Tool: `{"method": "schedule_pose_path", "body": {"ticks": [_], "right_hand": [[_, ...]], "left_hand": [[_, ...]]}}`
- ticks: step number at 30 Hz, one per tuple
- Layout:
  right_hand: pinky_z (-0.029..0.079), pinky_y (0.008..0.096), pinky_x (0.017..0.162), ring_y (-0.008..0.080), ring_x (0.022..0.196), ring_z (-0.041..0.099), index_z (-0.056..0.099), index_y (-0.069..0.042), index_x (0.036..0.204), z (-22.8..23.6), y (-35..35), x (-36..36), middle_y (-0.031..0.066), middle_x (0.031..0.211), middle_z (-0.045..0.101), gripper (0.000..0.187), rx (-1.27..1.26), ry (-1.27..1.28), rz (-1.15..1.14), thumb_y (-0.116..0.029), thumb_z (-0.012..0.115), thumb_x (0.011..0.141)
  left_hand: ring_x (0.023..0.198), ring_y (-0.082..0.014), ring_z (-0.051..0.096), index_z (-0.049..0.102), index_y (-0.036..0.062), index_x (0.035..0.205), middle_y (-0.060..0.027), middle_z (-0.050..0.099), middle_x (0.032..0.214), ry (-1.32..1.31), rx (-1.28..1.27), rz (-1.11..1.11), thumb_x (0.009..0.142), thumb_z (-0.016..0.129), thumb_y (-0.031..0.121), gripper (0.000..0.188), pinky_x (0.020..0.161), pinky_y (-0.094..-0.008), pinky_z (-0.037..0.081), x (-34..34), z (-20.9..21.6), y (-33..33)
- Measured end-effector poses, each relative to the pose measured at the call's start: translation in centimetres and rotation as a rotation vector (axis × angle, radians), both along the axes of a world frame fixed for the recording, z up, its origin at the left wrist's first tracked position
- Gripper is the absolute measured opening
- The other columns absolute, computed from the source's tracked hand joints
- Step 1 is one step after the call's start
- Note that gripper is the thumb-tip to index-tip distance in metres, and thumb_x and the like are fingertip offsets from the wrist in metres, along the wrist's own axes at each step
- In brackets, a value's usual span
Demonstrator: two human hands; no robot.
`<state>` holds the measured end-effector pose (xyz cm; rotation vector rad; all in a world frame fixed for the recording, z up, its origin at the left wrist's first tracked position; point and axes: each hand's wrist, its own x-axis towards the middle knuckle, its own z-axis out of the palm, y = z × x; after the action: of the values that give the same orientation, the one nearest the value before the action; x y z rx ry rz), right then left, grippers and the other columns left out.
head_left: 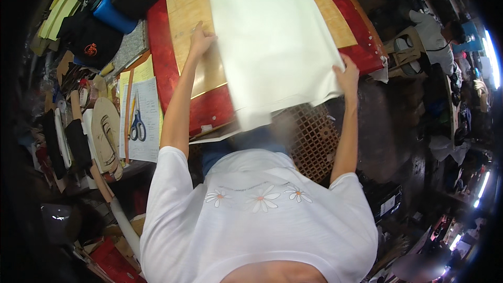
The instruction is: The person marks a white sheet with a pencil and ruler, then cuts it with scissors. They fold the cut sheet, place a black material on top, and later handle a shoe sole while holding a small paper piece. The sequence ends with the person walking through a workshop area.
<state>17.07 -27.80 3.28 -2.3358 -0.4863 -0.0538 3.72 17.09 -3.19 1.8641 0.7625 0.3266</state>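
Cloth, a large white sheet [272, 42], lies spread on the red-edged desk [162, 47], its long axis running away from the person and its near end hanging off the desk edge toward their lap. Left hand [201, 39] rests flat with fingers spread on the sheet's left edge, gripping nothing, while the right hand [347, 76] has its fingers closed around the right edge near the lower corner. Scissors [138, 126] lie on papers well to the left.

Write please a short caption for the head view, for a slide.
Both hands, left hand and right hand, hold a large white sheet on a red-edged table.
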Motion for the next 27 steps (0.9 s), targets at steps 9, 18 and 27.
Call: {"method": "schedule_pose_path", "body": {"ticks": [9,18,27], "right_hand": [[0.047,0.0403,0.085,0.0311,0.101,0.061,0.061,-0.013,0.114,0.4,3.6,7.5,0.0132,0.108,0.065,0.046,-0.289,-0.007,0.020,-0.019,0.070,0.070],[0.045,0.0416,0.086,0.0304,0.103,0.059,0.063,-0.012,0.110,3.0,7.0,8.9,0.0134,0.106,0.064,0.033,-0.265,-0.182,0.041,-0.016,0.063,0.077],[0.041,0.0384,0.091,0.0280,0.107,0.055,0.059,-0.010,0.115,3.2,21.7,6.5,0.0117,0.113,0.061,0.042,-0.163,-0.735,0.327,-0.024,0.069,0.077]], "left_hand": [[0.106,-0.0252,0.057,0.057,0.0112,0.122,-0.0103,0.061,0.114,-0.230,1.161,-0.388,0.074,0.056,-0.004,0.050,0.095,-0.0423,0.044,-4.7,2.5,-6.1],[0.089,-0.0170,0.057,0.058,0.0096,0.101,-0.0025,0.056,0.088,-0.287,1.234,-0.725,0.079,0.057,0.011,0.022,0.094,-0.0422,0.042,-10.7,3.6,-16.7],[0.103,-0.0253,0.053,0.056,0.0072,0.112,-0.0092,0.055,0.109,-0.188,0.960,-0.490,0.071,0.070,0.019,0.046,0.092,-0.0413,0.042,-12.5,4.0,-22.7]]}}
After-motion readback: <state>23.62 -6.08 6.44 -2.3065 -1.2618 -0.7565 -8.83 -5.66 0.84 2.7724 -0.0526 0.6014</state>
